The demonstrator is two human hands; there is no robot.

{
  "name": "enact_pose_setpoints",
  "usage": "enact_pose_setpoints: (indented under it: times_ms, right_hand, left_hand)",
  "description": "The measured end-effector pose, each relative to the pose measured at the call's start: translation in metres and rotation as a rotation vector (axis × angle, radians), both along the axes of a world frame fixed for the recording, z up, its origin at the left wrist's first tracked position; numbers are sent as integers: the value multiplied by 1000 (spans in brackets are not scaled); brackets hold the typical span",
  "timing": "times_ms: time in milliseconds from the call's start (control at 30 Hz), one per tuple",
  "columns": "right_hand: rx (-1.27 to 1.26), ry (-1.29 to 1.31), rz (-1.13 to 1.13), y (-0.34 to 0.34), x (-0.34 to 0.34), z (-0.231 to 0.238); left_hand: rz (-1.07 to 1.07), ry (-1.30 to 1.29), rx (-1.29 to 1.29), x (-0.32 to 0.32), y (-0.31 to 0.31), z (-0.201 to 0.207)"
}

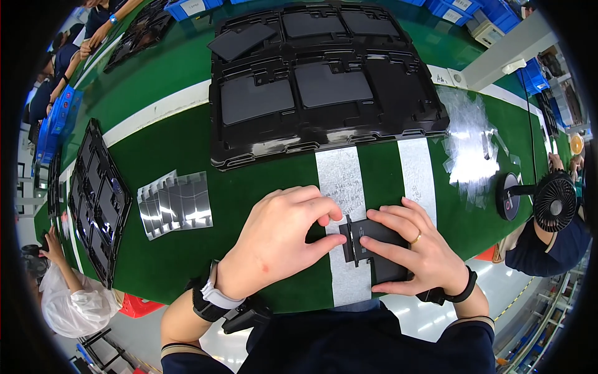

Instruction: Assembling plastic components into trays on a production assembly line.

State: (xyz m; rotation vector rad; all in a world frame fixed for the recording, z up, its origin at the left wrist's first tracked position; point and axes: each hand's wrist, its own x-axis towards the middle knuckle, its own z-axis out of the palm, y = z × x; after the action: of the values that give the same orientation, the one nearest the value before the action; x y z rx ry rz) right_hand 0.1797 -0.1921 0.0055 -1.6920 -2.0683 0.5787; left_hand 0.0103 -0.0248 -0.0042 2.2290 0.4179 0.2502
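A flat dark battery-like pack [387, 269] lies in front of me across a pale strip of the green table. A narrow black strip [352, 242] runs along its left end. My right hand [416, 249] holds the pack down, its thumb at the near edge and a fingertip on the face. My left hand [280, 237] has its fingers curled, with thumb and index fingertips at the narrow strip. Whatever is between those fingertips is too small to make out. Straight ahead, a large black tray [330, 137] holds several similar dark flat packs [257, 100].
Clear film sheets [175, 202] lie at left, and a pile of clear film [470, 143] at right. A second black tray [99, 199] tilts at far left. A small black fan [553, 199] stands at the right. Other people sit on both sides; blue bins [187, 7] line the back.
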Motion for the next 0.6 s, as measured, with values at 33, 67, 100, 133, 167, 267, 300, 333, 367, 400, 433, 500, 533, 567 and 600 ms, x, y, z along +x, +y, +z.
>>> enact_pose_setpoints:
  times_ms: [33,67,100,133,167,267,300,333,367,400,433,500,533,567,600]
  right_hand:
    - [-5,-4,-2,0,0,1]
    - [-10,-8,-4,0,-1,2]
    - [-7,-10,-5,0,-1,3]
    - [7,-15,-5,1,-1,2]
    - [23,-19,-6,1,-2,2]
    - [65,-52,-19,5,-1,5]
    - [75,-58,-21,8,-2,10]
    - [145,-3,-87,13,-4,16]
    - [215,53,-153,19,-6,21]
    - [227,50,-153,26,-10,23]
    - [315,73,-190,34,-16,27]
    - [429,120,-219,51,-25,27]
    - [425,173,-236,60,-29,25]
    - [406,281,-261,68,-30,19]
    - [384,389,-284,74,-28,13]
  left_hand:
    - [0,-1,1,0,0,0]
    - [0,-2,2,0,0,1]
    - [-2,-2,5,0,0,1]
    - [-5,-2,8,0,0,1]
    - [-5,-4,14,0,1,2]
    - [22,19,-2,1,3,6]
    - [36,-48,-118,1,4,8]
    - [50,-114,-234,1,5,10]
    - [48,-118,-221,1,6,11]
    - [37,-227,-390,1,6,9]
    - [24,-337,-557,0,5,10]
    - [106,-368,-720,0,5,13]
    - [188,-415,-753,-2,6,13]
    - [245,-412,-674,-2,7,12]
    - [302,-409,-595,-2,9,11]
